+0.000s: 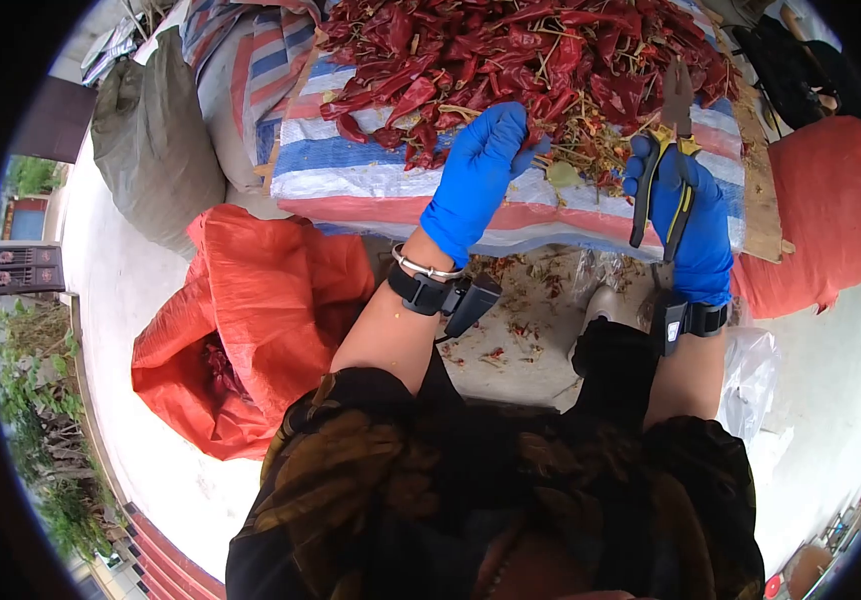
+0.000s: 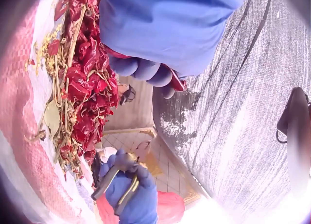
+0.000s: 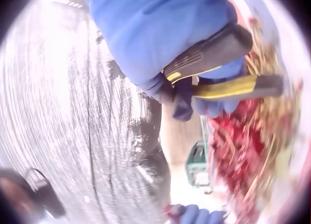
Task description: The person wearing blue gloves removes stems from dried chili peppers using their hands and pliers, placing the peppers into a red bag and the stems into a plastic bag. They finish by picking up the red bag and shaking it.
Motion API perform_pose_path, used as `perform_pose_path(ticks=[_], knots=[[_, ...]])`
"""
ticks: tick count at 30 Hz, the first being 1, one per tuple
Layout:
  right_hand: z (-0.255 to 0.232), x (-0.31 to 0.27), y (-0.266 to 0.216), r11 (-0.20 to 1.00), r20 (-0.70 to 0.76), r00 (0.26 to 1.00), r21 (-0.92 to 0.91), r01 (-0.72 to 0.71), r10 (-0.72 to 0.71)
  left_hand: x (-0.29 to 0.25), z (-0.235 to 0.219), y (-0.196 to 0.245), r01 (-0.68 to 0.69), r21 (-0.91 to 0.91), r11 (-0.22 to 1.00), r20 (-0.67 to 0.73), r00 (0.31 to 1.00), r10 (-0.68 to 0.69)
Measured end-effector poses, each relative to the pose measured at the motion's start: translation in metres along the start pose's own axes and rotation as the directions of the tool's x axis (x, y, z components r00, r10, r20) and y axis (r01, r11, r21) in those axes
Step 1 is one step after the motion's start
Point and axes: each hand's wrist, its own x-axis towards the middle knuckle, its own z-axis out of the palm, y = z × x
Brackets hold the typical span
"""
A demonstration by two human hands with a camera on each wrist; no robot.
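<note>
In the head view my blue-gloved left hand [image 1: 478, 180] is at the near edge of the dried red chilies [image 1: 470, 60]. Its curled fingers hold a red chili [image 2: 177, 82], partly hidden, in the left wrist view. My right hand [image 1: 695, 215], also gloved in blue, grips pliers [image 1: 677, 105] with yellow-and-black handles; the metal jaws point away from me, beyond the pile's right side. The right wrist view shows the plier handles [image 3: 228, 89] spread apart under the right hand [image 3: 160, 34]. Loose stems [image 1: 590, 145] lie between the hands.
A striped woven sheet [image 1: 350, 180] covers the work surface. An open orange-red sack [image 1: 260, 300] with chilies inside stands at left, a grey-green sack [image 1: 155, 145] behind it. Another red sack [image 1: 835, 215] stands at right. Chili scraps [image 1: 520, 330] litter the floor.
</note>
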Motion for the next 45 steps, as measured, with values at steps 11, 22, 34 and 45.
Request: perform_pose_path(ticks=[11,22,34,45], knots=[[0.056,-0.028,0.018,0.928,0.484,0.824,0.061,-0.367,0.294,0.01,-0.017,-0.01,-0.21,0.236,0.949,-0.141,0.959,0.247],[0.051,-0.026,0.025,0.886,0.529,0.736,-0.072,-0.458,0.424,0.005,-0.014,0.001,-0.067,0.192,0.979,-0.11,0.99,0.089],[0.055,-0.031,0.021,0.836,0.503,0.712,-0.039,-0.547,0.489,0.011,-0.029,0.002,-0.105,0.174,0.979,0.056,0.994,0.097],[0.053,-0.036,0.029,0.69,0.525,0.63,0.106,-0.716,0.573,0.01,-0.04,0.019,-0.241,0.388,0.89,0.25,0.957,0.15]])
